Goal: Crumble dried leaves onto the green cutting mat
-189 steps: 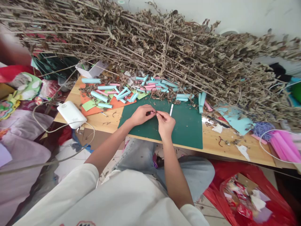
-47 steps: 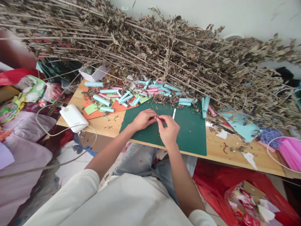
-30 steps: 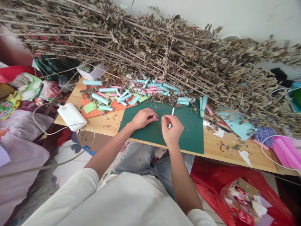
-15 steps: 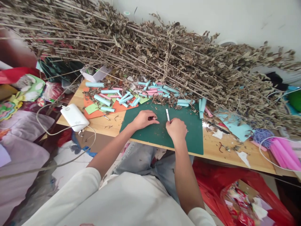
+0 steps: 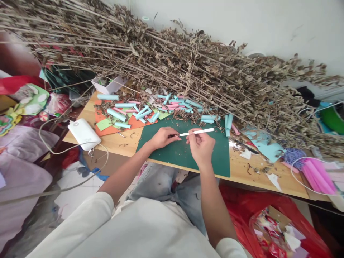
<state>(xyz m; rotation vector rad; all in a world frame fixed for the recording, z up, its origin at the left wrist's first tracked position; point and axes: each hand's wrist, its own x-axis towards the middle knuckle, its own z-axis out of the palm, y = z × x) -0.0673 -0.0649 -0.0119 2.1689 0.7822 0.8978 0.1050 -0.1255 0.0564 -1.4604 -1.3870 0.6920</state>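
Note:
My left hand (image 5: pixel 163 137) is closed in a pinch over the green cutting mat (image 5: pixel 163 154). Between its fingertips sits a small pinkish, dark-centred piece (image 5: pixel 177 135), perhaps the end of a paper roll; most of it is hidden. A slim white pen (image 5: pixel 203 131) is gripped in my right hand (image 5: pixel 201 145), lying nearly level. Its thin tip points left and reaches the piece at my left fingertips; whether they touch I cannot tell.
Blue paper rolls (image 5: pixel 116 114) and pink ones (image 5: pixel 172 105) lie behind the mat among leaf crumbs. Dried leafy stalks (image 5: pixel 172 61) span the back. A white power bank (image 5: pixel 84 134) with a cable is left; a red bag (image 5: pixel 242 204) hangs low right.
My right hand has turned the white pen from upright to nearly level, bringing its tip left to the piece in my left hand. The left hand stays almost in place.

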